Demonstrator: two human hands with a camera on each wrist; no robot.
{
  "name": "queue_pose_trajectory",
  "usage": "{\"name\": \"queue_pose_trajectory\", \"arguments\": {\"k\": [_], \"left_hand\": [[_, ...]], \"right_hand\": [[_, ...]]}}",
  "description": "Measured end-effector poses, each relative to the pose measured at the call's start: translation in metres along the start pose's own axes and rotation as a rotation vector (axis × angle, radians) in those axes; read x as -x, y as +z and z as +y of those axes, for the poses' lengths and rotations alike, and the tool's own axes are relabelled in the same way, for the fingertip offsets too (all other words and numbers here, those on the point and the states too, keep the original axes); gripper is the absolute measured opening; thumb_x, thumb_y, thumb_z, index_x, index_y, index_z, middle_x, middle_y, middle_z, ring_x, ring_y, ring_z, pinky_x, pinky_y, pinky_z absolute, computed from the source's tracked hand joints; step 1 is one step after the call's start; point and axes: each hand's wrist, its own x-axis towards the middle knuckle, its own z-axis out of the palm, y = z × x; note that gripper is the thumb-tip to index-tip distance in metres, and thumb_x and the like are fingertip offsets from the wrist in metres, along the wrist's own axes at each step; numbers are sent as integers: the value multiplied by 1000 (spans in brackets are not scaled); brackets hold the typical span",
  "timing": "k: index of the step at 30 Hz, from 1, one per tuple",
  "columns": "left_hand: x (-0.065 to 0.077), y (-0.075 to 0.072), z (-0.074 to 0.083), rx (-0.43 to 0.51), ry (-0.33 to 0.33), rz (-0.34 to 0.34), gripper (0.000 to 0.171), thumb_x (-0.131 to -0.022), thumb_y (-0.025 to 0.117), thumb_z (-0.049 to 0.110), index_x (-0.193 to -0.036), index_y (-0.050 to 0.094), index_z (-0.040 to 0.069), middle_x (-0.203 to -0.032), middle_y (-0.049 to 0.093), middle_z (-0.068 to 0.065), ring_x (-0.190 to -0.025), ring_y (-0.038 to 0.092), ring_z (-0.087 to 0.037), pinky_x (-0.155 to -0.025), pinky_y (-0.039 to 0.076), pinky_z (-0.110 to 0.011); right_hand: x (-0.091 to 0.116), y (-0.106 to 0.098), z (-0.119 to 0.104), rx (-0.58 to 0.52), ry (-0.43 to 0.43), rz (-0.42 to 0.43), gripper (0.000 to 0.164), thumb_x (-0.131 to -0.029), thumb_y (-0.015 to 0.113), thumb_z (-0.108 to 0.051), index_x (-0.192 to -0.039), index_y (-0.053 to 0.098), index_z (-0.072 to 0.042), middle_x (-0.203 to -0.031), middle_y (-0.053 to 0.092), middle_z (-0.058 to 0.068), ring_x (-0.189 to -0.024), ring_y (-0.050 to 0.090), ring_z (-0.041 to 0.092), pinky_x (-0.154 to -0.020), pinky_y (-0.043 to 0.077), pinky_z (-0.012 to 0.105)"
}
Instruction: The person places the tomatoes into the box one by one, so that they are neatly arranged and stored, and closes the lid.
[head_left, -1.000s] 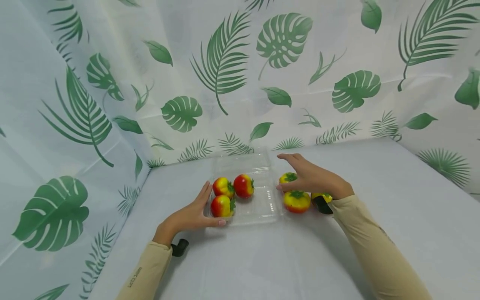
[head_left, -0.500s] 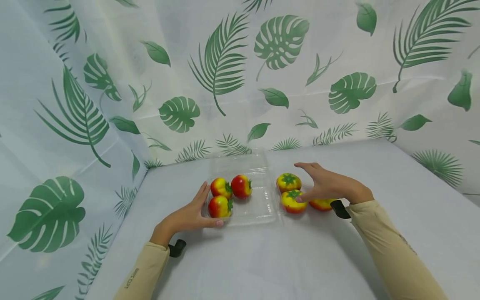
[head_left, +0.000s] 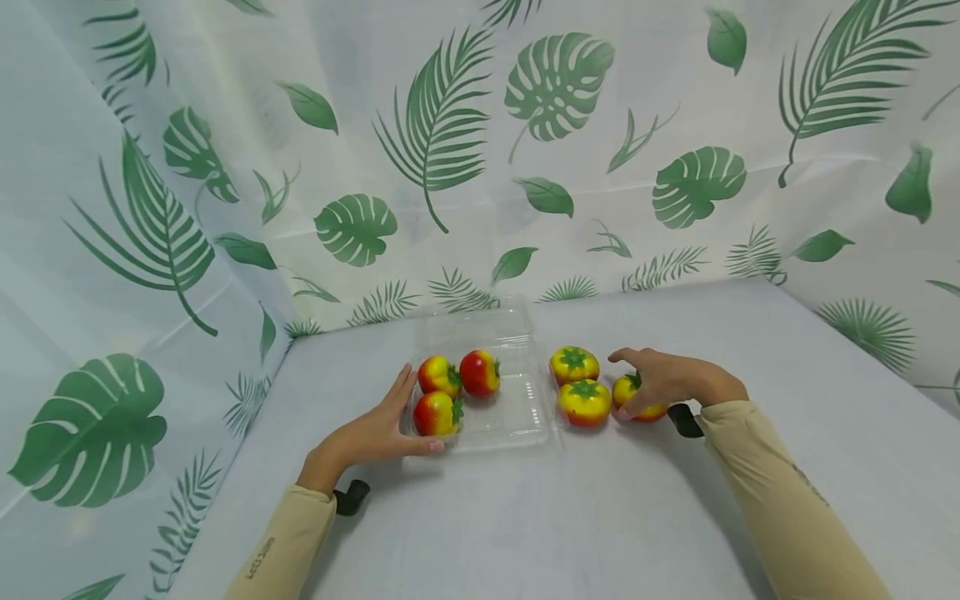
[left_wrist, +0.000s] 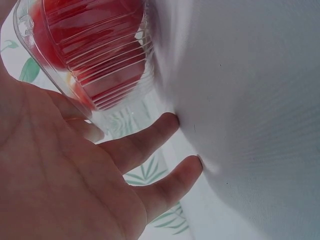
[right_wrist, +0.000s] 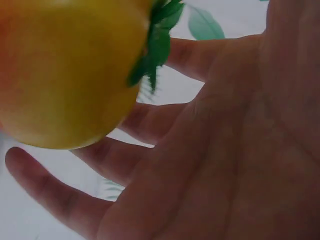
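Observation:
A clear plastic clamshell box (head_left: 517, 408) stands with its lid (head_left: 472, 325) tipped back, and three red-yellow persimmons (head_left: 480, 373) lie in its left part. My left hand (head_left: 375, 429) rests at the box's left front corner, thumb along the front and fingers extended by the side. In the left wrist view, two of its fingertips (left_wrist: 170, 120) touch the tabletop beside the ridged box wall. My right hand (head_left: 671, 381) is spread around a yellow persimmon (right_wrist: 65, 75) with a green leafy top; the fingers look relaxed, and firm contact is hard to tell.
Two more yellow persimmons, one farther back (head_left: 574, 365) and one nearer (head_left: 584, 403), sit between the box and my right hand. A white cloth (head_left: 510, 525) covers the table. Leaf-printed curtains (head_left: 450, 125) stand behind and at the sides.
My right hand has moved right, off the two persimmons beside the box, then down around the rightmost one. The left hand stays at the box.

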Motion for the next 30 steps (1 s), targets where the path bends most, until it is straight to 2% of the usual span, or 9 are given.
{"name": "queue_pose_trajectory", "arguments": {"k": [8, 15, 20, 25, 30], "left_hand": [[0, 1, 1, 4, -7, -2, 130, -88, 81, 62, -173, -4, 12, -179, -15, -7, -164, 6, -34, -127, 20, -59], [0, 1, 2, 5, -1, -2, 130, -88, 81, 60, -173, -4, 10, -179, -15, -7, -164, 5, -34, -127, 19, -59], [0, 0, 1, 11, 0, -3, 130, -88, 81, 60, -173, -4, 11, -179, -15, -7, -164, 5, -34, -126, 20, -60], [0, 0, 1, 7, -2, -4, 131, -87, 82, 62, -173, -4, 11, -179, -15, -7, -164, 6, -35, -126, 21, -60], [0, -1, 2, 3, -7, -1, 133, -86, 82, 64, -173, -3, 11, -179, -14, -8, -164, 7, -35, -125, 22, -61]], "right_hand": [[-8, 1, 11, 2, 1, 15, 66, -88, 83, -32, -142, 59, -4, -133, 60, 22, -117, 53, 42, -101, 48, 64], [-13, -1, 19, -19, 4, 84, 70, -90, 83, -39, -140, 58, 3, -127, 62, 22, -114, 55, 41, -101, 50, 64], [-12, -3, 26, -23, -29, 149, 64, -95, 77, -42, -135, 60, 5, -121, 63, 20, -110, 57, 39, -100, 51, 62], [-9, -6, 30, -40, -58, 188, 60, -98, 74, -43, -133, 62, 4, -123, 63, 20, -111, 57, 39, -99, 52, 62], [-8, -9, 29, -33, -88, 229, 62, -99, 73, -44, -136, 62, 4, -127, 64, 21, -114, 57, 40, -99, 52, 63]]}}
